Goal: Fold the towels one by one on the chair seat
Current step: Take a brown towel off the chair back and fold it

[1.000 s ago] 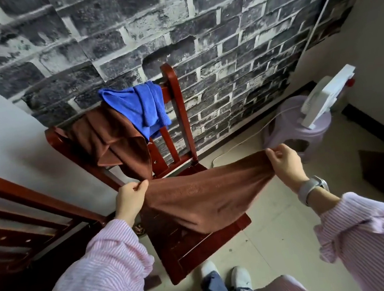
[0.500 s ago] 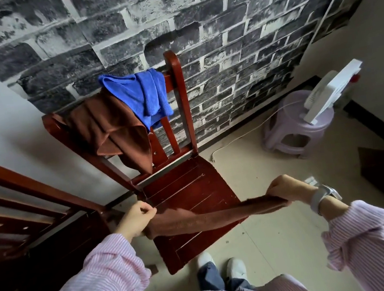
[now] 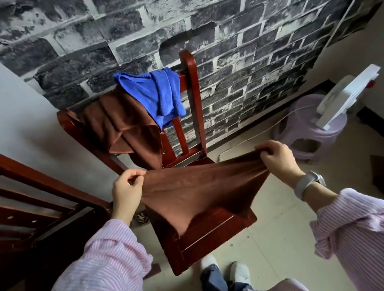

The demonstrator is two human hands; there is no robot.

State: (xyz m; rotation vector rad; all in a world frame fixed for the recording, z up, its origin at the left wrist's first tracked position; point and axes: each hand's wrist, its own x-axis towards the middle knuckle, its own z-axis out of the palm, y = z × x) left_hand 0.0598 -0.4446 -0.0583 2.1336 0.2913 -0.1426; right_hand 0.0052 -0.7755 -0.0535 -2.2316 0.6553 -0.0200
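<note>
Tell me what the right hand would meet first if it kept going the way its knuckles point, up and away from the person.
Probably the chair's right back post. The right hand pinches a corner of the brown towel and faces the chair back and brick wall. Depth is unclear from this one view; it may pass the post.

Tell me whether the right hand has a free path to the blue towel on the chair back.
Probably not yet: the right hand pinches the brown towel; otherwise nothing blocks the blue towel.
</note>
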